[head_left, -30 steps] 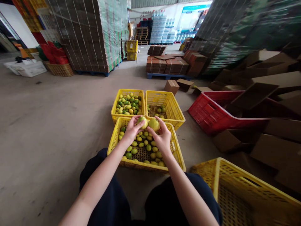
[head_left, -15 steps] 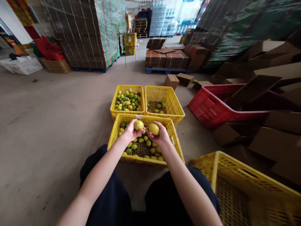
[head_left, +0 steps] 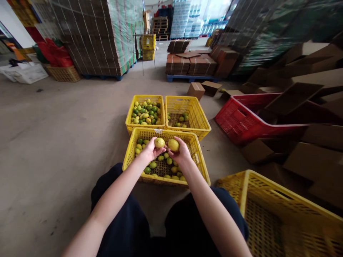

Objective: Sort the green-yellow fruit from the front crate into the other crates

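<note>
Over the near yellow crate [head_left: 166, 181], my left hand [head_left: 151, 150] is closed on a yellow lemon [head_left: 159, 142]. Close beside it, my right hand [head_left: 182, 151] grips a second, slightly larger-looking yellow lemon [head_left: 173, 145]. The two fruits sit side by side with a small gap between them. Below my hands, green and yellow lemons [head_left: 169, 161] lie loose across the crate's slatted bottom; my hands and forearms hide part of them.
Behind stand a yellow crate [head_left: 129, 119] well filled with lemons and another yellow crate [head_left: 205, 125] holding several. At right are a red crate [head_left: 233, 119] with cardboard, a large yellow crate [head_left: 248, 178] and scattered cardboard boxes [head_left: 196, 90]. Wrapped stacks [head_left: 114, 39] rise behind.
Both hands have shifted slightly closer together, bringing the two lemons nearer each other. Each hand still holds its lemon.
</note>
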Tool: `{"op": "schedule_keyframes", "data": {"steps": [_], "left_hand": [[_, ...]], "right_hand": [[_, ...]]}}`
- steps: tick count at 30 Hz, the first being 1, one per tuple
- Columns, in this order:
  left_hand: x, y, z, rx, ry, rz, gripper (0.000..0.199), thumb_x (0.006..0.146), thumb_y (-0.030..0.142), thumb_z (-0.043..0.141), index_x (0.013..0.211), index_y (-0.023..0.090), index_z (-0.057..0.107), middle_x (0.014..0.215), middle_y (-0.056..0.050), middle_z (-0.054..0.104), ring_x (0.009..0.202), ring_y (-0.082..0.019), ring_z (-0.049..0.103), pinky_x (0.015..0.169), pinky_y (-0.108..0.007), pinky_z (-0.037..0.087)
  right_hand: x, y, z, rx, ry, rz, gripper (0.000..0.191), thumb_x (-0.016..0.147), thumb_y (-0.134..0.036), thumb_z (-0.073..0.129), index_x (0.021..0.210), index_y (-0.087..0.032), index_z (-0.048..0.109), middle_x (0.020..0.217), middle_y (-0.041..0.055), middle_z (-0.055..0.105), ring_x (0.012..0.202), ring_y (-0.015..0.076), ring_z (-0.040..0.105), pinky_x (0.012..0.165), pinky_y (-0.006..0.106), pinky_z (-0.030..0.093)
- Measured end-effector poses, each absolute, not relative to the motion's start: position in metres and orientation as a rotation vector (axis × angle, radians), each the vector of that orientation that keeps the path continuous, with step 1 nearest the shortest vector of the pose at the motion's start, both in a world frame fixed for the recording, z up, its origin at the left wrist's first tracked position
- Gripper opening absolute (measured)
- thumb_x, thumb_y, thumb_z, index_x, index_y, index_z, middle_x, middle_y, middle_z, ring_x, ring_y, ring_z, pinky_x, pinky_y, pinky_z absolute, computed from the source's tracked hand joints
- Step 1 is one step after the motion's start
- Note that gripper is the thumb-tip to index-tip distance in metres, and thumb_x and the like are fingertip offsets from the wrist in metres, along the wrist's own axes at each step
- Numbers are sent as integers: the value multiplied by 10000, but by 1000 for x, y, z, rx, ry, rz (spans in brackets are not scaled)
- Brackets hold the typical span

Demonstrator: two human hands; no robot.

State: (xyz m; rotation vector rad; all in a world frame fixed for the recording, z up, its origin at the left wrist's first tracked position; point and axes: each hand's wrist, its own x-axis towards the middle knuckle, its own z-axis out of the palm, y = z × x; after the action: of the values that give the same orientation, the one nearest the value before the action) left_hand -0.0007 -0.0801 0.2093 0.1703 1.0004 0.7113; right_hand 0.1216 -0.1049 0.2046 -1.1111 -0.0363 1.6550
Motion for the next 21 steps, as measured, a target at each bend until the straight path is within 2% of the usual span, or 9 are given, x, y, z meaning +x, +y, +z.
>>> {"op": "schedule_keyframes", "data": {"steps": [4,9,16,21], "left_hand": [[0,-79,207,186,998,743,380,945,359,416,997,36,609,551,-73,625,368,-110,561,342,-151,457],[1,-77,206,185,1001,783,345,958,333,401,991,49,594,591,-62,628,384,-93,564,367,-142,473],[4,-78,202,237,992,857,255,951,305,430,847,102,545,561,-20,575,396,-75,558,405,-129,488],[5,-78,201,274,988,867,269,953,309,431,799,113,534,557,-16,563,395,-65,541,409,-127,485]], "right_hand": [[121,-107,207,-1055,-40,1682,204,849,-371,490,774,-186,532,559,28,561,435,118,486,302,174,376],[125,-112,216,-1015,-18,1690,241,872,-300,358,852,-158,552,552,52,579,499,155,539,420,241,513],[130,-111,215,-1024,-46,1692,225,909,-294,424,834,-151,581,556,43,621,487,142,578,456,211,531],[129,-110,215,-1029,-74,1742,266,933,-324,427,831,-152,602,538,36,633,445,132,579,444,200,523]]}}
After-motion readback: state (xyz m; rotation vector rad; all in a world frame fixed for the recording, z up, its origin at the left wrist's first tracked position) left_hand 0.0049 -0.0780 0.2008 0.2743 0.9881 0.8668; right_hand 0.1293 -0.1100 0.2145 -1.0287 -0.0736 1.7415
